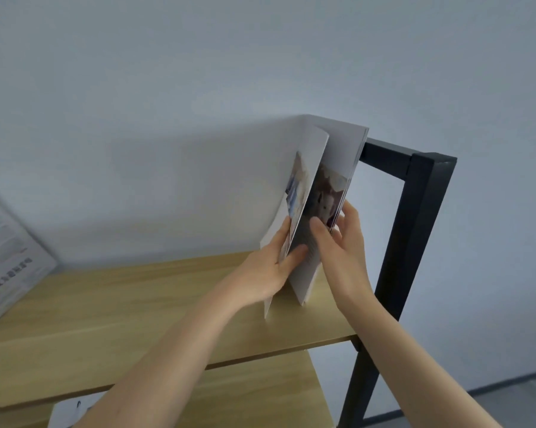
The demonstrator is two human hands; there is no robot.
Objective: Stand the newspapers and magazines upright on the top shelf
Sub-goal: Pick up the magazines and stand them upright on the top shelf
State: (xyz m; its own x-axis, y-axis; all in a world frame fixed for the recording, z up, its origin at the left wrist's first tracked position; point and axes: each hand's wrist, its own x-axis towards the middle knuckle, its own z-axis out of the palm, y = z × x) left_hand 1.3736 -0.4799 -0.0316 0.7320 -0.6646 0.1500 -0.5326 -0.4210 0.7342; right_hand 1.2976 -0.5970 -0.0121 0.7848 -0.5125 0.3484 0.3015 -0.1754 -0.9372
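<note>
Several magazines (328,193) stand upright on the wooden top shelf (137,310), near its right end, leaning toward the black metal frame (415,227). The left one (291,168) tilts away from the others, so the group fans apart. My left hand (270,267) grips the lower edge of the left magazines, thumb between the covers. My right hand (341,242) pinches the front edge of the right magazines. A newspaper (4,248) leans against the wall at the shelf's left end.
A pale wall rises right behind the shelf. Below, a second wooden shelf (260,393) carries a white paper item (66,415) at the bottom left. The black frame post bounds the right side, with grey floor beyond it.
</note>
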